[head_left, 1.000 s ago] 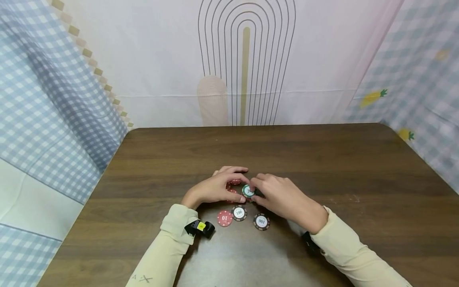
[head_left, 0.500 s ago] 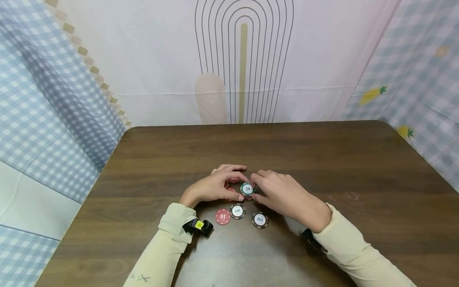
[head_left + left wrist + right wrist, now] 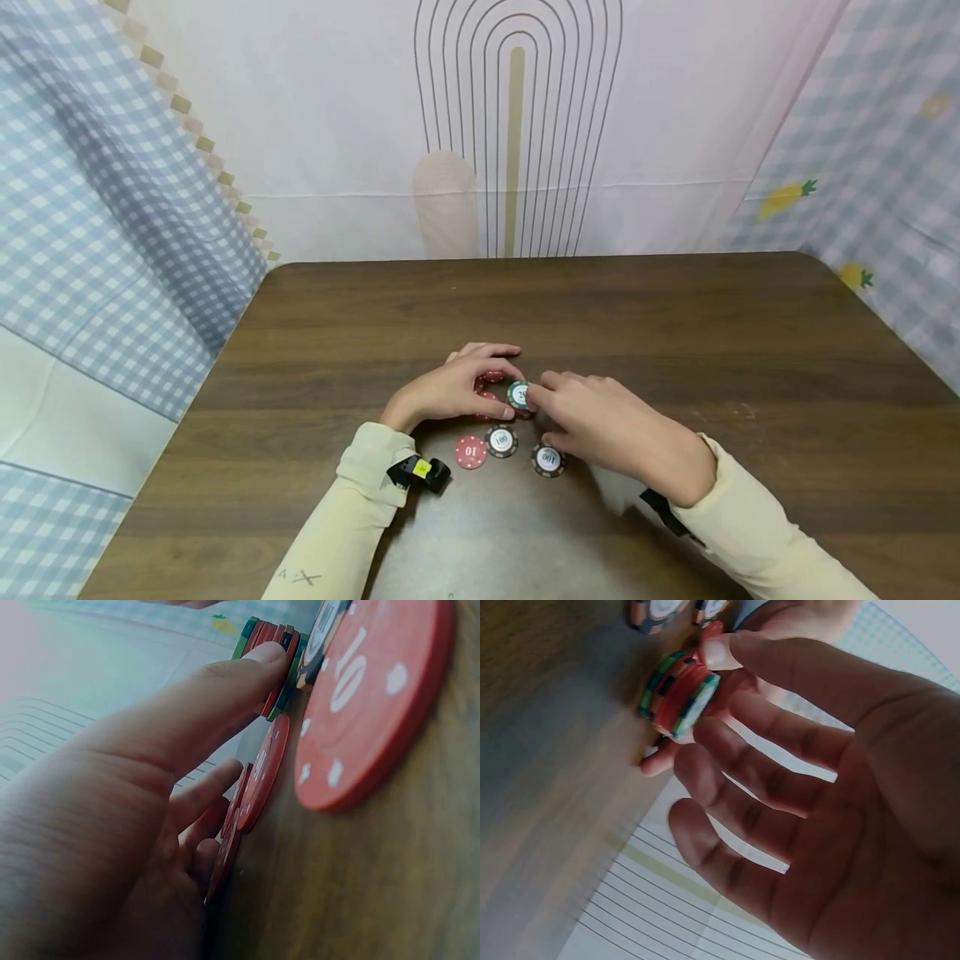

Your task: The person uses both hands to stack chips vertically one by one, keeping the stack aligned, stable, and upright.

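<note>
A short stack of poker chips (image 3: 517, 393) stands on the table, a green 20 chip on top and red and black edges below. My left hand (image 3: 446, 392) holds it between thumb and forefinger; the thumb (image 3: 266, 654) presses its side in the left wrist view. Beside it, my right hand (image 3: 603, 421) has its fingers spread and loosely bent, gripping nothing. In the right wrist view, these fingertips are right by the stack (image 3: 679, 697). Flat red chips (image 3: 262, 776) lie under the left palm, partly hidden.
Nearer me lie a red 10 chip (image 3: 471, 452), a black 100 chip (image 3: 501, 441) and another black 100 chip (image 3: 548, 460) by the right thumb. The brown wooden table (image 3: 360, 333) ends at a patterned cloth (image 3: 322, 167) behind; checked cloths hang at both sides.
The right thumb and fingers have come away from the stack, and the right hand has shifted right and toward me. The left hand stays around the stack.
</note>
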Action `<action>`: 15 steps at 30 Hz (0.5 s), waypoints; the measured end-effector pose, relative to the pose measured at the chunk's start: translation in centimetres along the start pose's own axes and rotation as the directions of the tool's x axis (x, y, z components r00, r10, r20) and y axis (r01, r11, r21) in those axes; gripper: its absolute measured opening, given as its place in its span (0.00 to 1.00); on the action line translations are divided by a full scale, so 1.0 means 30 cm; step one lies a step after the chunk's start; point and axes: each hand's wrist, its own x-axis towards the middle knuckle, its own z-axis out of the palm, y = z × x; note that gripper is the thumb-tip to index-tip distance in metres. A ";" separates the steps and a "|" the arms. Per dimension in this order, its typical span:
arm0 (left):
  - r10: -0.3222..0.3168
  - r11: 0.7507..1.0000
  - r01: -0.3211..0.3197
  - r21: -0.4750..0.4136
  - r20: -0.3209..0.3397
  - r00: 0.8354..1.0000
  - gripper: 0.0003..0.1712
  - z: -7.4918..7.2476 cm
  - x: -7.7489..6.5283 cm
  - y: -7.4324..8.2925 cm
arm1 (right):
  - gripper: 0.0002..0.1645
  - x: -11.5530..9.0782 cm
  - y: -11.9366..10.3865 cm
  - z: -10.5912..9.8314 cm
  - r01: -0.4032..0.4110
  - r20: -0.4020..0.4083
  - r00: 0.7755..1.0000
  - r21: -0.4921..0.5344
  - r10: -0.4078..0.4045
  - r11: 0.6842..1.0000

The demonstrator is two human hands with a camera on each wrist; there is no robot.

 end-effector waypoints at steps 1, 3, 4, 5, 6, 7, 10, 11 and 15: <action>0.002 1.000 -0.002 0.000 0.000 1.000 0.23 0.000 0.002 0.000 | 0.18 -0.003 -0.004 -0.004 -0.003 0.024 1.000 0.001 0.003 1.000; 0.008 1.000 -0.008 0.002 0.001 1.000 0.23 0.001 0.004 0.000 | 0.19 -0.007 -0.014 -0.010 -0.013 0.092 0.996 0.015 0.011 1.000; 0.009 1.000 -0.009 0.002 0.001 1.000 0.23 0.002 0.004 0.000 | 0.21 -0.008 -0.019 -0.011 -0.018 0.135 0.991 0.025 0.015 1.000; 0.010 1.000 -0.010 0.000 0.001 1.000 0.23 0.002 0.004 0.000 | 0.22 -0.009 -0.024 -0.010 -0.026 0.178 0.984 0.035 0.020 0.999; 0.010 1.000 -0.010 -0.002 0.001 1.000 0.23 0.002 0.004 0.001 | 0.23 -0.009 -0.030 -0.009 -0.030 0.214 0.977 0.043 0.020 0.999; 0.010 1.000 -0.010 -0.002 0.002 1.000 0.22 0.002 0.003 0.000 | 0.24 -0.009 -0.034 -0.006 -0.029 0.236 0.972 0.050 0.017 0.998; 0.005 1.000 -0.005 -0.002 -0.001 1.000 0.22 0.003 0.002 -0.002 | 0.25 -0.011 -0.043 0.012 -0.001 0.239 0.971 0.051 -0.011 0.999; 0.005 1.000 -0.005 -0.002 -0.003 1.000 0.22 0.003 0.001 -0.003 | 0.25 -0.011 -0.045 0.019 0.012 0.222 0.975 0.048 -0.023 0.999; 0.007 1.000 -0.007 0.002 -0.005 1.000 0.21 0.005 0.003 -0.005 | 0.27 -0.016 -0.046 0.042 0.072 0.140 0.987 0.021 -0.074 0.997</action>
